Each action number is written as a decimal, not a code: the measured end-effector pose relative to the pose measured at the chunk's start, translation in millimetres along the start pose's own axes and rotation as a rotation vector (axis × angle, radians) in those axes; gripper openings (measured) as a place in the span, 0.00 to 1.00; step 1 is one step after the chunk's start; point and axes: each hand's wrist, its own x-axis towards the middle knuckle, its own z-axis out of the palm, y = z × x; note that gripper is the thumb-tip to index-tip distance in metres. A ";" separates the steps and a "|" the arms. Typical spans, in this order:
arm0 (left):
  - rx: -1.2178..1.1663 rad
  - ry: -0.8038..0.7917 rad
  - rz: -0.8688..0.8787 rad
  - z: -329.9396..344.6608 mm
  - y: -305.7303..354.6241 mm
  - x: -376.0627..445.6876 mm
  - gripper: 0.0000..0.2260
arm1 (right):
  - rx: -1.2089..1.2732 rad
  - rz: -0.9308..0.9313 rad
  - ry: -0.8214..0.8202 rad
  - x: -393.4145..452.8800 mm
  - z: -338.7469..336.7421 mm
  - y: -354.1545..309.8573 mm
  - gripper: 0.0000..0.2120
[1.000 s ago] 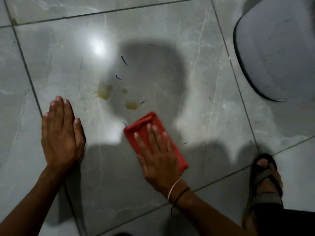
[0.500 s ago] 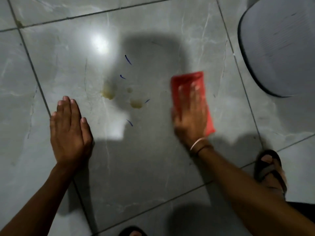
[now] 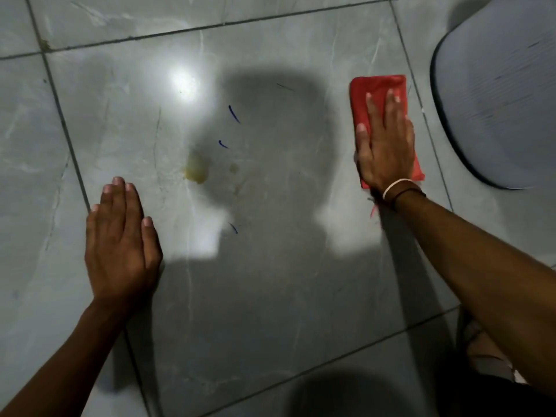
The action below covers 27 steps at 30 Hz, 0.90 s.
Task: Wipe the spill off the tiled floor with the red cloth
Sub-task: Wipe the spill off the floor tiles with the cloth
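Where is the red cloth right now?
In the head view, the red cloth lies flat on the tiled floor at the upper right, under the right hand, between the yellowish spill and the grey chair seat.

The scene is dim. 1 bright glare spot (image 3: 183, 85) shines on the glossy floor (image 3: 270, 296); a large soft shadow (image 3: 270, 176) covers the centre, and the edges look slightly blurred.
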 end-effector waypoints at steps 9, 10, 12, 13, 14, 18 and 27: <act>0.008 0.036 0.000 1.2 1.8 -0.7 0.26 | -0.005 -0.368 -0.162 -213.9 38.1 -64.8 0.30; 0.003 0.038 -0.002 1.0 2.0 -0.7 0.26 | -0.025 -0.386 -0.172 -215.0 38.6 -64.4 0.29; -0.010 0.037 0.000 0.3 2.6 0.9 0.26 | -0.046 -0.414 -0.173 -201.6 35.7 -66.0 0.29; -0.012 0.029 -0.001 0.3 2.2 1.4 0.26 | -0.044 -0.438 -0.167 -189.0 33.6 -68.0 0.29; -0.013 0.022 -0.003 0.2 1.7 0.9 0.26 | -0.037 -0.464 -0.164 -174.8 32.0 -71.0 0.30; -0.022 0.019 -0.003 -1.3 2.3 1.6 0.26 | -0.048 -0.550 -0.136 -87.3 31.0 -99.7 0.31; 0.005 0.017 -0.030 -1.5 7.0 1.0 0.26 | 0.100 -0.490 -0.144 -15.3 41.3 -164.2 0.30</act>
